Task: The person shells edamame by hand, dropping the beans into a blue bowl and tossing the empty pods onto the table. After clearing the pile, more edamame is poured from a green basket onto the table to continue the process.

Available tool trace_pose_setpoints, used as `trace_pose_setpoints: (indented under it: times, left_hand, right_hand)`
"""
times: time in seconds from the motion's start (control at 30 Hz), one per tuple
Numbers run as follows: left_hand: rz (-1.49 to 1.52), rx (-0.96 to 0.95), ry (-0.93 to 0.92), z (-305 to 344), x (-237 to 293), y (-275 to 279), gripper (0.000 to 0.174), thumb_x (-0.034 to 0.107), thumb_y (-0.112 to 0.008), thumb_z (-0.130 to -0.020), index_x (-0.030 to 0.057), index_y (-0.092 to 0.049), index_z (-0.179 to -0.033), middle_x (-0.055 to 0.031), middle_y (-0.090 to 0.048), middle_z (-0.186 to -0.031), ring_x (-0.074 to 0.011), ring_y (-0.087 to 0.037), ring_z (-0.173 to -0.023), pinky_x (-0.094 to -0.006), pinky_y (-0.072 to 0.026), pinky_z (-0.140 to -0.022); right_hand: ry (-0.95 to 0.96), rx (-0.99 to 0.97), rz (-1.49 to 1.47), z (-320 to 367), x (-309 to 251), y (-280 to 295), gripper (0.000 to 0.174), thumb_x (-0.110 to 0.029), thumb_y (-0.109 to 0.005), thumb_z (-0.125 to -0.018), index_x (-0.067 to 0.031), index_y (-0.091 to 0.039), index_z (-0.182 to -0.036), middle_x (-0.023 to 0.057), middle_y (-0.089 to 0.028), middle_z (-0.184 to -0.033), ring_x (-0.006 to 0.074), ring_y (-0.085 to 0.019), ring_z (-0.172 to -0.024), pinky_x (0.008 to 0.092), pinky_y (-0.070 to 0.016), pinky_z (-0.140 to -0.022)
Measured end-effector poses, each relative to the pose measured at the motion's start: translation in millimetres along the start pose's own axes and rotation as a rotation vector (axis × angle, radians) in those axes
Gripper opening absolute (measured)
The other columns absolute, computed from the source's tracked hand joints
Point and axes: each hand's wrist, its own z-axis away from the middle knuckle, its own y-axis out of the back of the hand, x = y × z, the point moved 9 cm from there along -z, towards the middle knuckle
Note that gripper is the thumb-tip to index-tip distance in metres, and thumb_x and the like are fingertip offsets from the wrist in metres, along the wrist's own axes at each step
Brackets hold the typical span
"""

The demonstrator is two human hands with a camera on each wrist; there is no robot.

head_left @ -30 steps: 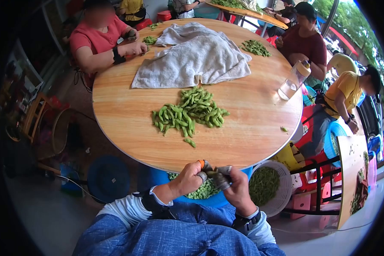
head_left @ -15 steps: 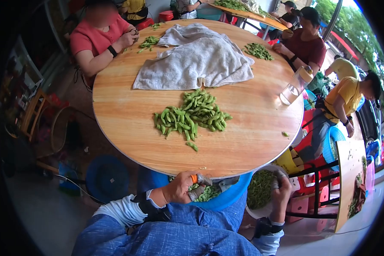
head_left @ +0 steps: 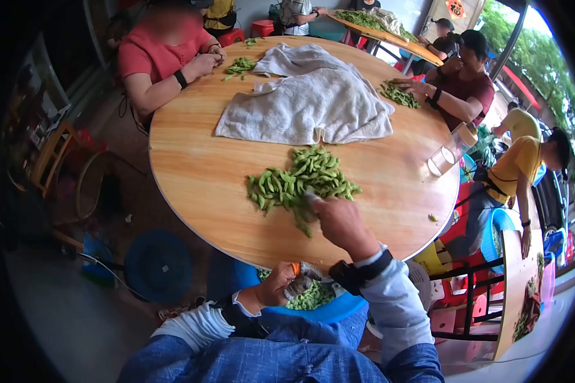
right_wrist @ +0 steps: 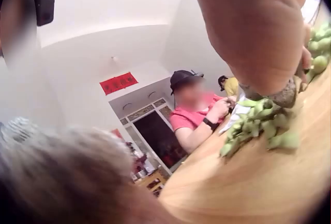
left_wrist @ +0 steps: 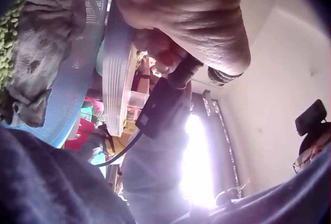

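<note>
Right hand [head_left: 342, 222] has come onto the pods [head_left: 308, 173] — touching; whether pinching, I can't tell.

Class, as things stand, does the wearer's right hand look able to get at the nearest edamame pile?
Probably yes: the right hand is at the near side of the edamame pile, with nothing visible in between.
</note>
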Motion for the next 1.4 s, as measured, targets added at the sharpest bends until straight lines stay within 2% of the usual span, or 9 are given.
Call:
trace_pose_setpoints:
  times: [0.17, 0.33, 0.57, 0.83, 0.87, 0.97, 1.07, 1.27, 1.4]
  left_hand:
    - [-0.568, 0.065, -0.053, -30.0, 37.9, 31.7, 0.017, 0.004, -0.055, -0.074, -0.0019, -0.054, -0.089, -0.014, -0.054, -0.079, -0.0268, -0.055, -0.075, -0.0311, -0.0435, -0.069]
    - [-1.279, 0.089, -0.212, -86.2, 18.9, 64.6, 0.009, 0.003, -0.049, -0.068, 0.0017, -0.053, -0.077, -0.0144, -0.051, -0.081, -0.0288, -0.052, -0.076, -0.0375, -0.0423, -0.067]
    - [-1.403, -0.006, -0.064, -100.4, 9.2, 70.9, 0.006, 0.009, -0.051, -0.069, 0.0035, -0.053, -0.069, -0.0122, -0.051, -0.071, -0.0283, -0.054, -0.071, -0.0384, -0.0426, -0.06]
    - [-1.062, -0.243, -0.045, -68.1, 33.1, 10.2, 0.015, 0.01, -0.061, -0.068, 0.0028, -0.058, -0.081, -0.0109, -0.057, -0.067, -0.0258, -0.056, -0.063, -0.0341, -0.0435, -0.055]
    - [-1.051, -0.273, -0.032, -65.2, 33.5, 5.8, 0.015, 0.009, -0.061, -0.069, 0.0022, -0.058, -0.081, -0.0099, -0.058, -0.068, -0.0233, -0.058, -0.064, -0.032, -0.044, -0.054]
    - [-0.509, -0.16, 0.293, -59.0, 18.0, 16.2, 0.013, 0.008, -0.06, -0.071, 0.0014, -0.057, -0.082, -0.0112, -0.059, -0.07, -0.0158, -0.058, -0.066, -0.0269, -0.0456, -0.058]
    - [0.244, -0.02, 0.329, -49.5, 1.6, 8.4, 0.013, 0.004, -0.059, -0.075, -0.0002, -0.056, -0.087, -0.0052, -0.06, -0.078, -0.0087, -0.056, -0.073, -0.0209, -0.0448, -0.064]
    - [0.297, 0.136, 0.193, -37.9, -7.6, 9.1, 0.008, 0.004, -0.051, -0.081, 0.0012, -0.053, -0.089, -0.002, -0.056, -0.08, -0.0063, -0.051, -0.071, -0.0198, -0.0434, -0.064]
    - [0.319, 0.131, 0.32, -34.6, 0.9, 6.8, 0.022, 0.026, -0.041, -0.088, 0.0049, -0.048, -0.087, -0.0009, -0.05, -0.066, -0.0063, -0.041, -0.054, -0.0175, -0.0332, -0.05]
  right_hand:
    - [-0.287, 0.128, -0.146, 63.2, 44.4, 36.7, 0.023, -0.006, -0.054, -0.07, -0.0019, -0.056, -0.093, 0.0177, -0.054, -0.069, 0.0332, -0.053, -0.064, 0.0394, -0.0433, -0.058]
    - [-0.434, 0.263, -0.543, 113.2, 45.4, 40.9, 0.024, -0.001, -0.059, -0.071, 0.0044, -0.056, -0.094, 0.0175, -0.059, -0.078, 0.0231, -0.059, -0.069, 0.028, -0.0456, -0.062]
    - [-0.53, 0.283, -0.865, 137.5, 29.5, 16.1, 0.027, 0.004, -0.056, -0.072, 0.0035, -0.055, -0.098, 0.0134, -0.06, -0.081, 0.0148, -0.058, -0.075, 0.0245, -0.0454, -0.066]
    - [-0.278, 0.331, -0.624, 93.5, 0.9, 20.6, 0.035, 0.001, -0.06, -0.068, -0.0012, -0.053, -0.102, 0.0142, -0.055, -0.07, 0.0284, -0.055, -0.061, 0.0325, -0.0431, -0.053]
    - [-0.207, 0.291, -0.512, 90.1, -6.6, 23.4, 0.03, 0.005, -0.056, -0.07, 0.0002, -0.055, -0.1, 0.0119, -0.056, -0.073, 0.0202, -0.056, -0.065, 0.0273, -0.0441, -0.058]
    - [-0.23, 0.306, -0.603, 93.4, -8.1, 27.5, 0.023, 0.004, -0.057, -0.07, 0.0015, -0.057, -0.093, 0.0133, -0.057, -0.074, 0.0196, -0.057, -0.067, 0.0272, -0.0439, -0.058]
    - [-0.25, 0.366, -0.676, 100.2, -6.5, 27.4, 0.021, 0.002, -0.058, -0.071, 0.0021, -0.057, -0.092, 0.0145, -0.058, -0.074, 0.0186, -0.057, -0.068, 0.0264, -0.0435, -0.058]
    - [-0.328, 0.233, -0.819, 108.1, -14.9, 17.8, 0.021, -0.001, -0.058, -0.074, 0.0023, -0.056, -0.094, 0.0089, -0.059, -0.077, 0.0106, -0.055, -0.072, 0.0227, -0.0433, -0.062]
    - [-0.437, 0.206, -1.345, 119.9, -7.5, 0.0, 0.026, -0.007, -0.058, -0.078, 0.0027, -0.053, -0.102, 0.0045, -0.059, -0.085, 0.0089, -0.053, -0.076, 0.0221, -0.0429, -0.067]
